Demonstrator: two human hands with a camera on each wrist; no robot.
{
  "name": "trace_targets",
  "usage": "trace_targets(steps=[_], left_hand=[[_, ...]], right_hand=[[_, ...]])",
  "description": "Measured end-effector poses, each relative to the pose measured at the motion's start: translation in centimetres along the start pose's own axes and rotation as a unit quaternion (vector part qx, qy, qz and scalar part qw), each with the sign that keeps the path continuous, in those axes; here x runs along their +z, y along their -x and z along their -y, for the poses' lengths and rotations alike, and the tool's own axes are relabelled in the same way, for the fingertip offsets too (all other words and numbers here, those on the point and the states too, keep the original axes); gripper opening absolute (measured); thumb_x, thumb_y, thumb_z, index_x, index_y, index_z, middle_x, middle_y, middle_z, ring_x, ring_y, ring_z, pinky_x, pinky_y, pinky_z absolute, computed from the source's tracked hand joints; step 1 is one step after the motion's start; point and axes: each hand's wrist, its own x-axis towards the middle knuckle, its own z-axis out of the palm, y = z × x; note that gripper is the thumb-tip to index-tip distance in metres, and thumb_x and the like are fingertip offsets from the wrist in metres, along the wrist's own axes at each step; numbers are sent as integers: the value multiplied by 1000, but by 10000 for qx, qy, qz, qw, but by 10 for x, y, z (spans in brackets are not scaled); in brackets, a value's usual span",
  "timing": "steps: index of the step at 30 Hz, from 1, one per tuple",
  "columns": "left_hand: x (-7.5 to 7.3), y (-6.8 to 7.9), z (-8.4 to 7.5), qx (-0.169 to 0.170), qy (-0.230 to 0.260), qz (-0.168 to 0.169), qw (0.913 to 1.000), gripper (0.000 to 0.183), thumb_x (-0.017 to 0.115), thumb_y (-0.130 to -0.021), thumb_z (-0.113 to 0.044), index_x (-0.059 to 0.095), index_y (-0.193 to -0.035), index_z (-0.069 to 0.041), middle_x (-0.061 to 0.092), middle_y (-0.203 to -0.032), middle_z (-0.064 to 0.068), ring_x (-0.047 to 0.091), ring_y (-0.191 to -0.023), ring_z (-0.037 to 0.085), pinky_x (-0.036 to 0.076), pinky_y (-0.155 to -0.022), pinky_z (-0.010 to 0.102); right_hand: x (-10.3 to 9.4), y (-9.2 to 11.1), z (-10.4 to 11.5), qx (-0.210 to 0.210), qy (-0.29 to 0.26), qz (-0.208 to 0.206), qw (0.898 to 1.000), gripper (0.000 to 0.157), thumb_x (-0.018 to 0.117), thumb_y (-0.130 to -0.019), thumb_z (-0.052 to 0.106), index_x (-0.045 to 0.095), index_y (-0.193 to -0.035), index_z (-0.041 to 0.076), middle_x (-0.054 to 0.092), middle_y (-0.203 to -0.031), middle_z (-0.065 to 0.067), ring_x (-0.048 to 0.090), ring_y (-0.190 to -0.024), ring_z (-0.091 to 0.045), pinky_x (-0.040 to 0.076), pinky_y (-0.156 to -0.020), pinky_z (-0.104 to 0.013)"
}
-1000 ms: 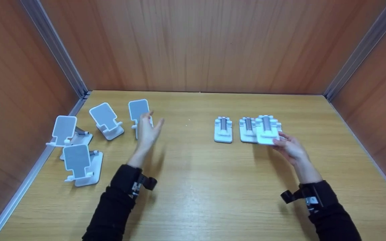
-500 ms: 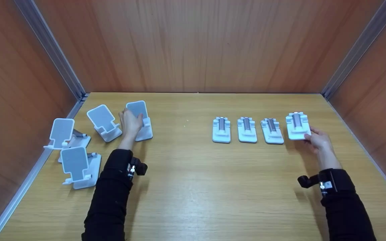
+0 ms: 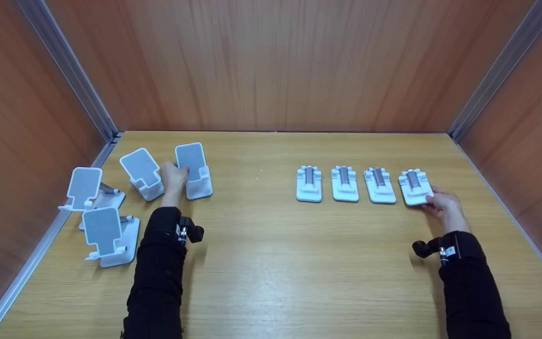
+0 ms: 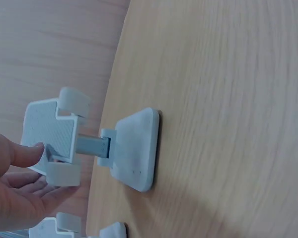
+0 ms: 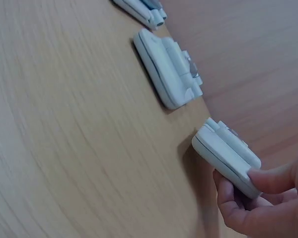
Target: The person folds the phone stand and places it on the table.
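My left hand point(image 3: 173, 180) grips an unfolded white phone stand point(image 3: 191, 156) by the left edge of its upright plate. In the left wrist view, the thumb lies on the grey pad of the plate point(image 4: 48, 125) and the other fingers are behind it. That stand's base point(image 4: 134, 148) is flat on the table. On the right, my right hand point(image 3: 446, 205) pinches the near right side of a folded phone stand point(image 3: 414, 189), thumb on top and fingers underneath. The right wrist view has this folded stand point(image 5: 222, 154) tilted close over the table, with a shadow beside it.
Three more unfolded stands point(image 3: 140, 165) point(image 3: 85, 184) point(image 3: 103, 230) stand at the left of the table. Three folded stands point(image 3: 309, 188) point(image 3: 345, 188) point(image 3: 379, 190) lie in a row left of my right hand. Wooden walls point(image 3: 271, 66) enclose the back and sides.
My left hand has moved left and closed on the edge of the upright stand's plate. My right hand has carried the folded stand right, then lowered it to the row's right end.
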Motion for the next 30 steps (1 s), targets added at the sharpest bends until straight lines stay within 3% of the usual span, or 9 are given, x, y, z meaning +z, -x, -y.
trace_targets(steps=[4, 6, 8, 10, 13, 16, 20, 26, 30], left_hand=[[-1, -4, 4, -138, 197, 55, 9997, 31, 52, -86, -5, 55, -113, 9, 55, -114, 22, 50, -105, 27, 41, -89, 35], [0, -5, 4, -166, 295, 5, 9994, 33, 54, -85, -6, 54, -115, 9, 54, -115, 22, 50, -107, 28, 41, -90, 34], [1, -6, 4, -137, 445, -5, 9989, 33, 55, -84, -5, 54, -114, 9, 56, -113, 22, 52, -104, 28, 43, -87, 33], [3, -5, 3, -93, 612, -13, 9981, 33, 57, -83, -4, 55, -113, 9, 58, -109, 22, 55, -99, 28, 46, -80, 29], [5, -3, 0, 44, 699, -30, 9975, 32, 60, -81, -3, 56, -111, 9, 61, -102, 22, 60, -88, 25, 48, -66, 21], [7, 2, -6, 90, 744, 32, 9972, 33, 63, -80, -5, 57, -110, 8, 62, -100, 21, 62, -83, 23, 47, -59, 16], [8, 10, -19, 39, 1202, 345, 9921, 36, 64, -80, -5, 55, -112, 9, 61, -103, 21, 62, -84, 23, 49, -62, 17], [14, 34, -46, 197, 2403, 824, 9670, 32, 63, -79, 1, 53, -108, 12, 62, -92, 20, 61, -62, 12, 52, -62, 22], [19, 56, -62, 612, 2891, 1101, 9490, 26, 62, -79, 5, 54, -102, 16, 62, -71, 10, 59, -54, 9, 52, -57, 23]], right_hand=[[0, 0, -2, 168, -300, -70, 9994, 62, 41, -88, -8, 17, -140, 15, 36, -129, -7, 52, -72, -6, 46, -80, -20], [0, -2, -2, 164, -436, -149, 9988, 61, 43, -88, -8, 19, -139, 14, 47, -117, -7, 54, -69, -5, 46, -80, -21], [-2, -4, -4, 150, -561, -284, 9979, 60, 44, -87, -9, 22, -139, 11, 58, -94, -1, 56, -65, -5, 47, -79, -20], [-2, -6, -6, 104, -627, -439, 9970, 60, 45, -85, -10, 24, -137, 8, 59, -68, 6, 57, -61, -6, 48, -77, -21], [-3, -8, -8, 80, -503, -737, 9960, 58, 47, -83, -10, 29, -135, 7, 56, -53, 8, 58, -56, -6, 49, -76, -21], [-3, -10, -8, 15, -123, -1117, 9937, 55, 51, -82, -8, 36, -132, 6, 66, -86, -9, 59, -56, -5, 48, -78, -21], [-1, -10, -7, -84, 545, -1545, 9865, 52, 58, -80, -4, 43, -128, 5, 41, -131, -12, 59, -58, -4, 48, -78, -23], [-1, -9, -8, -273, 1363, -1736, 9750, 51, 62, -77, -2, 48, -125, 2, 55, -114, -13, 55, -57, -4, 51, -70, -23], [1, -7, -10, -471, 1959, -1739, 9639, 47, 60, -80, 5, 47, -125, 1, 49, -124, -16, 55, -84, -13, 47, -75, -22]])
